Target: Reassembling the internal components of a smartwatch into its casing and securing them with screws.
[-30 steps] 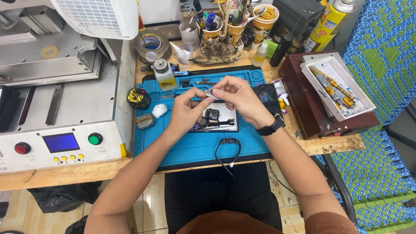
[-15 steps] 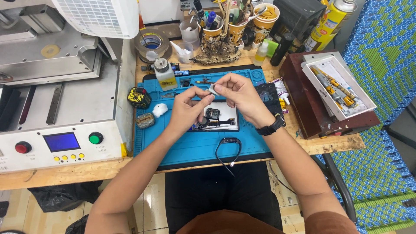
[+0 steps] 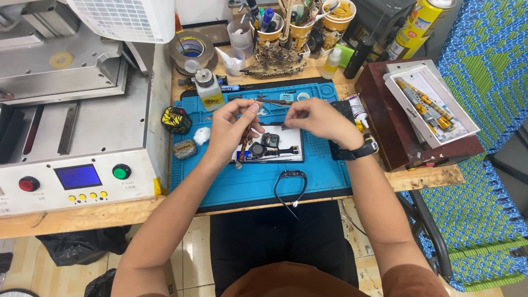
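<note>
Left hand (image 3: 234,129) held over the blue work mat (image 3: 220,181), fingers pinched together on a slim brown-handled tool (image 3: 242,148); the tool's long axis runs steeply from the fingertips down toward the mat's near edge, tip just above the white tray (image 3: 286,157). Right hand (image 3: 316,116), above the mat's centre, fingers closed together; whatever they pinch is too small to make out. On the tray, at the mat's middle, lie a round dark part (image 3: 257,149) and a square dark part (image 3: 270,139). A black watch strap loop (image 3: 290,184) rests at the mat's near edge. A small squeeze bottle (image 3: 209,89) stands at its far left corner. The tool's tip is hard to resolve.
</note>
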